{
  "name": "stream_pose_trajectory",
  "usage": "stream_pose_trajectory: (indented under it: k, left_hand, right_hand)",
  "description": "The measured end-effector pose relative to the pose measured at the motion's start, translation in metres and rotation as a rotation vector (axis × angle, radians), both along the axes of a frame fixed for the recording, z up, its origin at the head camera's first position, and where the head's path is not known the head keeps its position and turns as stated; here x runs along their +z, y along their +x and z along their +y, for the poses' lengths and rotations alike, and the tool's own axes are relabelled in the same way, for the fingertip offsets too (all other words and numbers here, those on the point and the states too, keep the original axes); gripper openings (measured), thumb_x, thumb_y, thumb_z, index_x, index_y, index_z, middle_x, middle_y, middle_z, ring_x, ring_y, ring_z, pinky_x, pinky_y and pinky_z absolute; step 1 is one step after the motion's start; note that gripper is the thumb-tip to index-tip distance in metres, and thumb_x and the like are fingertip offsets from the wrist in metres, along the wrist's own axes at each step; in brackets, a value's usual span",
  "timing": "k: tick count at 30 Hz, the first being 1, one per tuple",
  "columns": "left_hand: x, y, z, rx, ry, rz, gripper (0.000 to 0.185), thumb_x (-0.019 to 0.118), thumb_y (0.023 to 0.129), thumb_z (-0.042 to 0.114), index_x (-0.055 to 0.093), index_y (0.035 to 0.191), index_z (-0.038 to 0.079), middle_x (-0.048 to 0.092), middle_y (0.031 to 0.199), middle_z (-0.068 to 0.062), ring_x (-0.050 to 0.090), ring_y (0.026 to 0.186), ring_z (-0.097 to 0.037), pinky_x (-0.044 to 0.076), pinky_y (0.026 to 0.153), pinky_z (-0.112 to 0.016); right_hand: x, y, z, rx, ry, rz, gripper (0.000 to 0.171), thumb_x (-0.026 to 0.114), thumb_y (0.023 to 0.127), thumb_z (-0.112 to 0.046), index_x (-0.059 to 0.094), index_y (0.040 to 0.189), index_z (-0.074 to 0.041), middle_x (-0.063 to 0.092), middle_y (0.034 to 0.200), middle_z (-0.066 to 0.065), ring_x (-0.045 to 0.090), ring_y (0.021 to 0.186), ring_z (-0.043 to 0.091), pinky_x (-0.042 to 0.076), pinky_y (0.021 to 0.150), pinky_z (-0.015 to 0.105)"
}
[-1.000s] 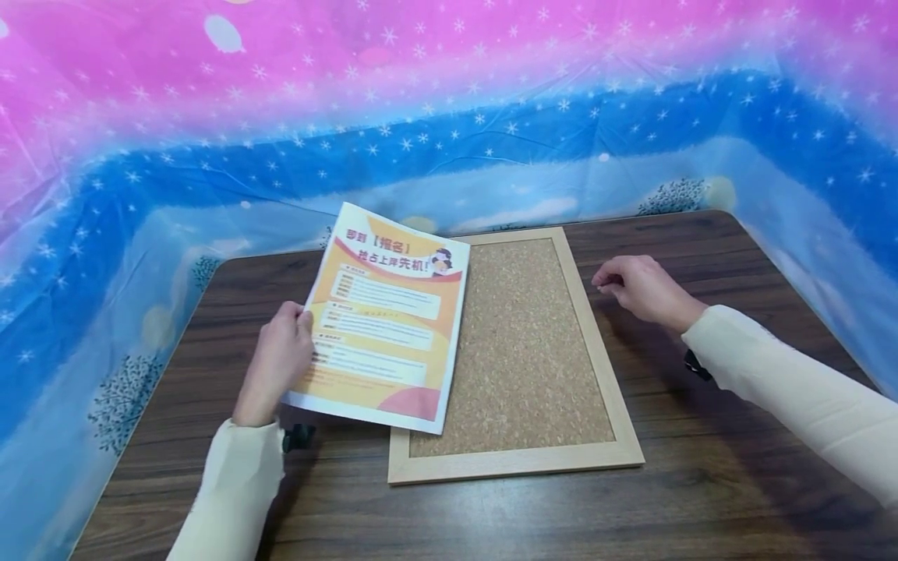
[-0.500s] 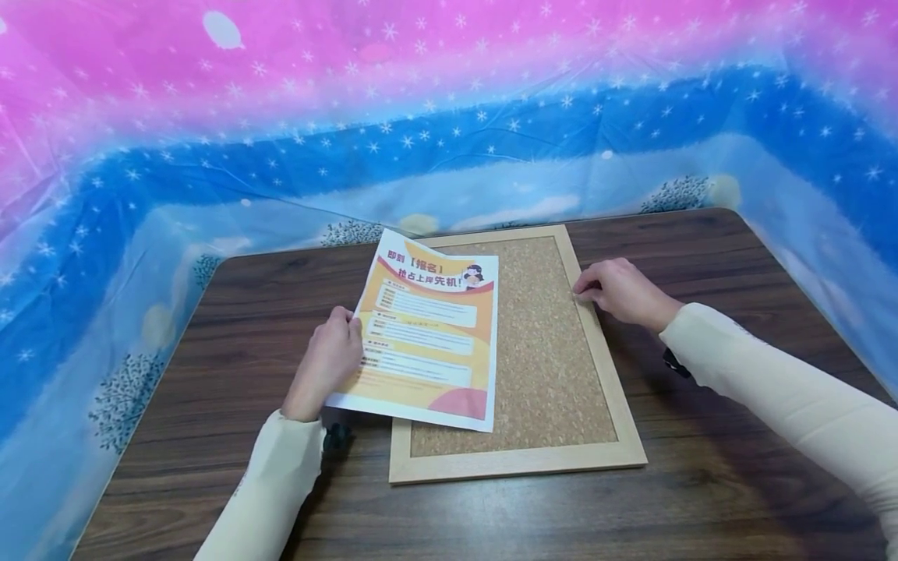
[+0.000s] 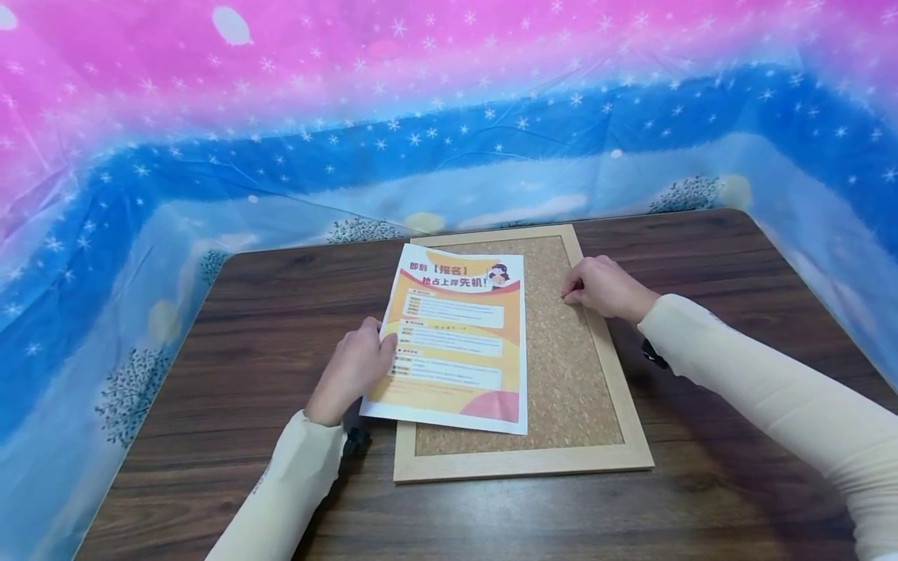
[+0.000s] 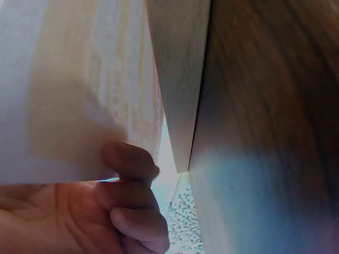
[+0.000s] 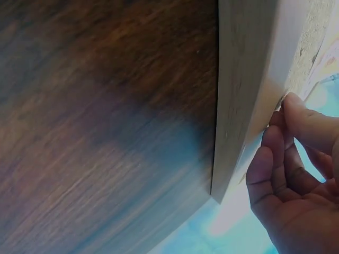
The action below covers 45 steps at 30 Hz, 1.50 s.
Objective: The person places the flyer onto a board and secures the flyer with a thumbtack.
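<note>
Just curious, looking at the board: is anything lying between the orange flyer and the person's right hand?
Only bare cork of the cork board lies between the flyer and the right hand, which rests at the board's right frame. The head view shows it.

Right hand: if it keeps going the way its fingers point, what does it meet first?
The right hand rests at the cork board's right frame edge, fingers pointing left across the cork. Next in that line is probably the flyer's right edge, though height above the cork is unclear.

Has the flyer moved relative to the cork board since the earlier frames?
Yes. The flyer, held by the left hand, has slid rightward, further onto the cork board.
</note>
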<state>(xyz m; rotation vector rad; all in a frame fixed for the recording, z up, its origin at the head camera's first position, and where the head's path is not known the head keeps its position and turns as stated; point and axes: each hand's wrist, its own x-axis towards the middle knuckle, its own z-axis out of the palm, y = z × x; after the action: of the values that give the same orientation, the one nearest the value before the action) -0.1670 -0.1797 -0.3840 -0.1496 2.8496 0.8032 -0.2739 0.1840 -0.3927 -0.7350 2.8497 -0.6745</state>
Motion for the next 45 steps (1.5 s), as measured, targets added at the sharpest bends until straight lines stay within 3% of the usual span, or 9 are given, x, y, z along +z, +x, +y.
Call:
stream_pose_trajectory:
  k: [7, 18, 22, 28, 33, 45]
  left_hand:
    - [-0.002, 0.003, 0.003, -0.062, -0.012, 0.018, 0.042, 0.052, 0.097, 0.027, 0.05, 0.128, -0.002, 0.062, 0.09, -0.008, 0.056, 0.068, -0.019, 0.042, 0.058, -0.031]
    - [-0.001, 0.009, 0.022, -0.154, 0.01, -0.012, 0.061, 0.06, 0.093, 0.024, 0.033, 0.144, 0.004, 0.06, 0.108, -0.007, 0.057, 0.083, -0.017, 0.046, 0.075, -0.036]
    - [0.001, 0.009, 0.028, -0.196, 0.024, 0.007, 0.061, 0.063, 0.091, 0.024, 0.035, 0.143, 0.006, 0.06, 0.11, -0.006, 0.057, 0.085, -0.015, 0.046, 0.075, -0.035]
    - [0.002, 0.009, 0.036, -0.244, 0.036, -0.001, 0.049, 0.066, 0.089, 0.024, 0.046, 0.129, 0.006, 0.057, 0.09, -0.001, 0.055, 0.073, -0.014, 0.044, 0.061, -0.03]
    - [0.002, 0.009, 0.038, -0.274, 0.05, -0.002, 0.05, 0.067, 0.088, 0.022, 0.045, 0.13, 0.006, 0.056, 0.086, 0.0, 0.054, 0.068, -0.014, 0.042, 0.054, -0.029]
    - [-0.001, 0.006, 0.041, -0.29, 0.026, -0.037, 0.053, 0.071, 0.086, 0.022, 0.046, 0.13, 0.007, 0.057, 0.097, 0.001, 0.055, 0.08, -0.013, 0.045, 0.069, -0.029]
  right_hand:
    - [0.0, -0.003, -0.008, 0.016, -0.012, 0.003, 0.008, 0.067, 0.086, -0.001, 0.07, 0.083, -0.008, 0.064, 0.081, 0.002, 0.054, 0.069, 0.018, 0.045, 0.062, 0.034]
    - [0.013, -0.026, -0.035, 0.001, -0.09, 0.044, 0.011, 0.059, 0.09, 0.0, 0.068, 0.091, -0.006, 0.062, 0.085, 0.006, 0.051, 0.071, 0.02, 0.041, 0.064, 0.035]
    - [0.016, -0.038, -0.047, -0.022, -0.123, 0.003, 0.01, 0.059, 0.092, -0.002, 0.068, 0.095, -0.004, 0.061, 0.088, 0.008, 0.053, 0.077, 0.021, 0.043, 0.067, 0.036]
    - [0.015, -0.055, -0.058, -0.066, -0.162, -0.085, 0.01, 0.058, 0.094, -0.006, 0.067, 0.098, -0.004, 0.062, 0.092, 0.009, 0.055, 0.082, 0.022, 0.044, 0.073, 0.038]
    - [0.012, -0.064, -0.065, -0.099, -0.193, -0.132, 0.012, 0.057, 0.095, -0.01, 0.066, 0.101, -0.004, 0.063, 0.095, 0.01, 0.058, 0.086, 0.024, 0.044, 0.078, 0.039]
    - [0.005, -0.082, -0.079, -0.139, -0.193, -0.208, 0.013, 0.055, 0.096, -0.009, 0.065, 0.1, -0.002, 0.061, 0.098, 0.013, 0.055, 0.085, 0.026, 0.044, 0.074, 0.038]
